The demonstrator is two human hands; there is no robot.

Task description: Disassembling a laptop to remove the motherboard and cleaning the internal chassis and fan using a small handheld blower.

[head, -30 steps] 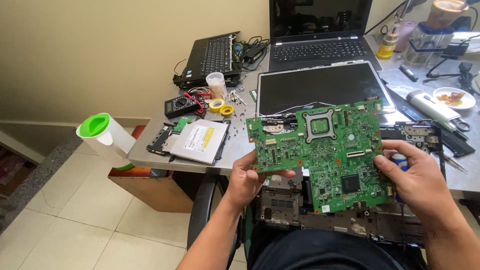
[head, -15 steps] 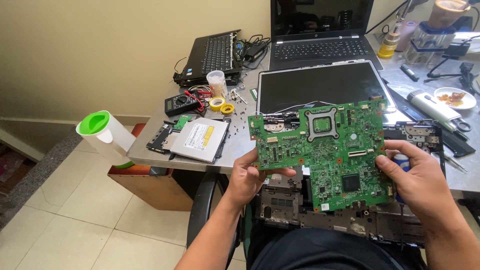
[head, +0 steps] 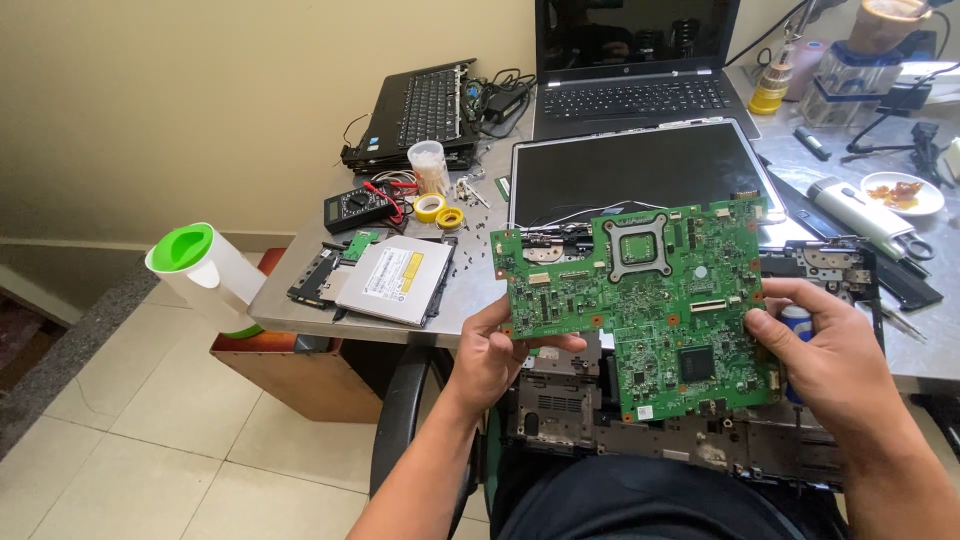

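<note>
Both hands are holding a green circuit board (head: 640, 300) up over the lap, above an opened laptop base (head: 640, 425) and just in front of the bench (head: 470, 290). The left hand (head: 495, 350) is pinching its lower left edge, grip closed, thumb on the face. The right hand (head: 815, 350) is clasping the right edge, fingers curled behind, with a small blue object tucked in the palm.

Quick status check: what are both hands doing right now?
Left hand and right hand grip green circuit board by its edges. Board held above opened laptop base. Nothing blocking.
</note>
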